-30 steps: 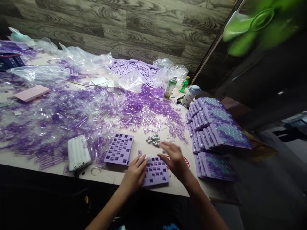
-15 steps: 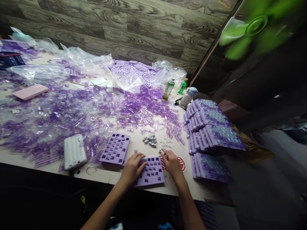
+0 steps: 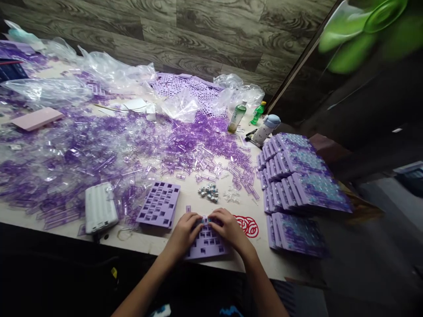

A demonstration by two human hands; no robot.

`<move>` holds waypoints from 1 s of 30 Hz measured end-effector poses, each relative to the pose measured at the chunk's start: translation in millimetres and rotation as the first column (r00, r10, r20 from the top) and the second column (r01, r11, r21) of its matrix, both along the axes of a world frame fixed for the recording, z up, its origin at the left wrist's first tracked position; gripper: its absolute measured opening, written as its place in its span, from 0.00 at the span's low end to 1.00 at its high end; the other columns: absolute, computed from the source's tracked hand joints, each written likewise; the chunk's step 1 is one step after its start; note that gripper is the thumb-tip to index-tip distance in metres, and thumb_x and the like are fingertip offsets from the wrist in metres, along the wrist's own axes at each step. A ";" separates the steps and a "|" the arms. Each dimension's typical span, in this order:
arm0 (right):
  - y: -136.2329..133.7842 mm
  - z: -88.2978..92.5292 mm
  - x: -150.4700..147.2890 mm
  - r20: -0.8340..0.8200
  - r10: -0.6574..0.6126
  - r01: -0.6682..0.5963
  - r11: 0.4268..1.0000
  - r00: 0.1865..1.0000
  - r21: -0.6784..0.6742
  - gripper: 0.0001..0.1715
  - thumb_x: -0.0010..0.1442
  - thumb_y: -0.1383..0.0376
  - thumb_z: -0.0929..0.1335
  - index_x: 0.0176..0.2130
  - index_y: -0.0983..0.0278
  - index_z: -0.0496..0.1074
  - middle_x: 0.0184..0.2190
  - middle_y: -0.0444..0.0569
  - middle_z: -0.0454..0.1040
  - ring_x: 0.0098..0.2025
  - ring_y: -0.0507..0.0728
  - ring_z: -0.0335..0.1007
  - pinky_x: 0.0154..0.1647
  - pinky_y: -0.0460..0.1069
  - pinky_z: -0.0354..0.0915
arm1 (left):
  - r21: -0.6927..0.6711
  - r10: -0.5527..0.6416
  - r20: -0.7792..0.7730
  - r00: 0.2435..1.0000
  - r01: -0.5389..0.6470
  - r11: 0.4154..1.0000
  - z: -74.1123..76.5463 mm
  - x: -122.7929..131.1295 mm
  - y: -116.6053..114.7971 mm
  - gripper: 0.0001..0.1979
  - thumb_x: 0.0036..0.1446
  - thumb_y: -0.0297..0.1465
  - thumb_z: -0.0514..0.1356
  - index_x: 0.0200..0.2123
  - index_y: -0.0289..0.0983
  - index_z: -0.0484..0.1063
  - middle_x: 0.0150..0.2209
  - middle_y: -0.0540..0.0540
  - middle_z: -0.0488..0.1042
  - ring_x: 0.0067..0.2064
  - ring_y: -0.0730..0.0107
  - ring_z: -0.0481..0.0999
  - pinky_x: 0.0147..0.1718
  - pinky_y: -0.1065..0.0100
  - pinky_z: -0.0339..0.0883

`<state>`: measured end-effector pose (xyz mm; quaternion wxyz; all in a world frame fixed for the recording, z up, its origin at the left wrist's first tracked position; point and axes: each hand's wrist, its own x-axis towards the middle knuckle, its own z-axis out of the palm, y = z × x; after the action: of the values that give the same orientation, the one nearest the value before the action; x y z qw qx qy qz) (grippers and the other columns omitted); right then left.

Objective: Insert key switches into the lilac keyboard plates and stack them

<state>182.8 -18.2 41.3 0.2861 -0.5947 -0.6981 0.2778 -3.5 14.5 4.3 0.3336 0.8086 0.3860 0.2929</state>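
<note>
A purple keyboard plate (image 3: 206, 252) with rows of square holes lies flat at the table's front edge. My left hand (image 3: 182, 230) grips its upper left part, fingers bent and thumb over the holes. My right hand (image 3: 230, 226) has its fingertips pinched together at the plate's top edge, close to the left fingertips. A bit of a small teal piece shows there, mostly hidden by the fingers. Just beyond lies a small heap of teal-and-metal pieces (image 3: 209, 192), beside some small clear pieces (image 3: 231, 194). A second purple plate (image 3: 159, 204) rests to the left.
Clear and purple plastic pieces (image 3: 99, 145) spread over the left and middle of the table. Stacked purple panels (image 3: 297, 171) stand at the right. Bottles (image 3: 237, 116) and a flask (image 3: 267, 128) are behind. A white case (image 3: 101, 208) sits front left; red rings (image 3: 247, 225) lie right.
My right hand has moved left from beside the plate onto its top edge, bringing a small teal piece in its fingertips. My left hand stays on the plate. The view has shifted slightly.
</note>
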 end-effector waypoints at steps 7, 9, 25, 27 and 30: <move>9.8 0.1 -9.9 0.217 0.089 -0.073 0.994 0.972 -0.079 0.07 0.55 0.75 0.69 0.35 0.65 0.73 0.33 0.47 0.70 0.39 0.54 0.65 0.42 0.48 0.62 | 0.021 -0.006 -0.017 1.000 0.007 1.000 0.8 -0.3 0.7 0.09 0.58 0.29 0.55 0.43 0.39 0.68 0.41 0.45 0.71 0.44 0.64 0.70 0.45 0.60 0.67; 11.5 0.8 -11.1 0.232 0.095 -0.071 0.991 0.968 -0.111 0.07 0.55 0.76 0.68 0.33 0.65 0.73 0.32 0.47 0.69 0.38 0.54 0.66 0.41 0.47 0.62 | 0.031 -0.007 -0.028 1.000 0.008 0.999 0.6 -0.5 0.6 0.09 0.58 0.30 0.54 0.43 0.39 0.68 0.41 0.45 0.71 0.45 0.64 0.70 0.45 0.60 0.67; 44.1 -6.1 44.6 0.409 -0.293 0.296 0.953 0.864 0.059 0.19 0.59 0.68 0.66 0.51 0.63 0.66 0.44 0.54 0.66 0.41 0.58 0.67 0.40 0.50 0.64 | 0.316 0.178 0.040 0.983 -0.181 0.931 30.8 -3.1 -10.7 0.29 0.58 0.28 0.53 0.61 0.38 0.46 0.57 0.35 0.58 0.59 0.54 0.58 0.53 0.51 0.59; 49.2 -10.1 46.0 0.461 -0.258 0.279 0.960 0.849 0.025 0.18 0.58 0.67 0.67 0.49 0.62 0.67 0.42 0.52 0.66 0.40 0.57 0.68 0.40 0.49 0.63 | 0.301 0.169 0.042 0.985 -0.174 0.937 29.4 -2.7 -12.0 0.29 0.58 0.28 0.53 0.61 0.38 0.46 0.56 0.36 0.59 0.59 0.54 0.58 0.53 0.52 0.59; 46.7 -13.1 44.9 0.438 -0.207 0.228 0.974 0.875 0.003 0.11 0.58 0.70 0.66 0.43 0.62 0.70 0.38 0.49 0.67 0.40 0.55 0.68 0.41 0.46 0.63 | 0.256 0.152 0.050 0.987 -0.160 0.953 27.2 -2.4 -14.2 0.28 0.58 0.28 0.52 0.61 0.38 0.47 0.56 0.37 0.59 0.59 0.56 0.58 0.54 0.53 0.60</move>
<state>227.7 28.6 28.2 0.1379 -0.7230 -0.6660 0.1208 -5.8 0.3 31.6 0.2066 0.8078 0.4020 0.3784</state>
